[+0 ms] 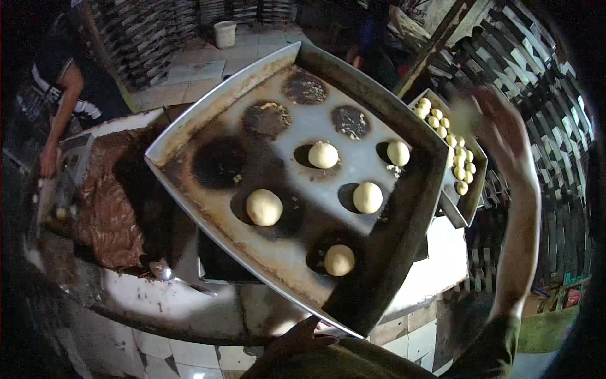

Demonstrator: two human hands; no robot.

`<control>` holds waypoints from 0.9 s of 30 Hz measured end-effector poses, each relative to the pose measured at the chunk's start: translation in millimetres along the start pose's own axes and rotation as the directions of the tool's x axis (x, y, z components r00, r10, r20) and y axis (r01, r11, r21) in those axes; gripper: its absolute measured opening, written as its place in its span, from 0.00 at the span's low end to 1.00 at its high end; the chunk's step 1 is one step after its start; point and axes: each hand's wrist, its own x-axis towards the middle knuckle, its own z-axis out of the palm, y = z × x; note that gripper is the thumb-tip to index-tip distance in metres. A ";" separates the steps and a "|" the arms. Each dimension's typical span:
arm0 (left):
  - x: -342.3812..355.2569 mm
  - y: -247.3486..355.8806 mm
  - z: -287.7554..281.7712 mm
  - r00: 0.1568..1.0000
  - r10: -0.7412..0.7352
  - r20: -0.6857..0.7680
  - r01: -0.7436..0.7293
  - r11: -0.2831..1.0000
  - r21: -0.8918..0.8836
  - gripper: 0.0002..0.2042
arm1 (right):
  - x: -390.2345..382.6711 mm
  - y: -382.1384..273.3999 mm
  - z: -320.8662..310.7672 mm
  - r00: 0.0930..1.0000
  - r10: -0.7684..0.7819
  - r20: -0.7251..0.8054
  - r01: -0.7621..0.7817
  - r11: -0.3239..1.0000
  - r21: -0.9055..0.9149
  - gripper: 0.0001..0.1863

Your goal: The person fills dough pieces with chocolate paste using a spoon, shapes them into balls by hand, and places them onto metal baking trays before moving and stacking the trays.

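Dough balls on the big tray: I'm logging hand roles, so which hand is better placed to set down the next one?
Likely the right hand: it is raised free beside the small tray of dough balls. The left hand sits at the big tray's near edge, apparently steadying it.

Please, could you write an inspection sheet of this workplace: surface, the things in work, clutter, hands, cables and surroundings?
Surface: white table, worn and stained, with a brown mass spread on its left part.
Job's things: large metal baking tray with dark burnt rings; five dough balls lie on it, apart from each other. A smaller tray at the right holds many small dough balls.
Clutter: a spoon lies by the brown mass.
Hands: left hand is at the big tray's near edge; right hand is raised over the smaller tray, blurred.
Cables: nothing seen.
Surroundings: stacked trays at the right and rear, a white bucket on the floor, another person working at the left.
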 end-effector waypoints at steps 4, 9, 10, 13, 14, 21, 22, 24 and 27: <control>2.8 -2.1 11.6 1.000 -0.002 -0.006 0.003 1.000 0.024 0.26 | 87.4 70.5 47.9 0.995 0.094 0.014 -0.090 0.976 -0.197 0.17; 7.9 -5.7 42.0 0.981 -0.195 0.005 0.187 0.949 0.256 0.29 | 63.1 112.6 75.3 0.990 0.140 -0.031 -0.143 0.984 -0.111 0.32; 14.1 -49.2 60.2 0.854 -0.519 0.036 0.488 0.823 0.291 0.36 | 64.3 109.7 48.9 0.949 0.257 -0.181 -0.245 0.966 0.087 0.30; 42.1 -43.0 86.7 0.998 0.014 -0.067 -0.031 0.968 -0.247 0.39 | 15.0 159.8 -50.0 0.938 0.118 -0.327 -0.024 0.960 0.278 0.26; 44.0 -4.2 92.4 0.992 -0.101 -0.070 0.086 0.978 -0.191 0.41 | -14.0 187.6 -68.1 0.938 0.140 -0.317 -0.114 0.988 0.100 0.22; 65.8 -1.5 187.7 0.967 0.035 -0.254 -0.037 0.999 -0.004 0.38 | -204.9 436.5 -108.2 0.791 0.597 -0.137 -0.587 0.674 -0.449 0.14; 69.8 4.4 197.7 0.966 0.085 -0.245 -0.079 0.996 0.033 0.38 | -223.0 465.5 -110.3 0.784 0.596 -0.173 -0.620 0.738 -0.267 0.14; 76.0 3.9 206.2 0.957 0.130 -0.258 -0.114 0.991 0.073 0.39 | -238.9 494.9 -103.0 0.771 0.597 -0.221 -0.581 0.802 0.137 0.16; 56.7 6.1 200.0 0.958 0.044 -0.284 -0.113 0.966 -0.231 0.35 | -214.7 330.0 -42.8 0.896 0.287 -0.340 -0.238 0.955 0.178 0.16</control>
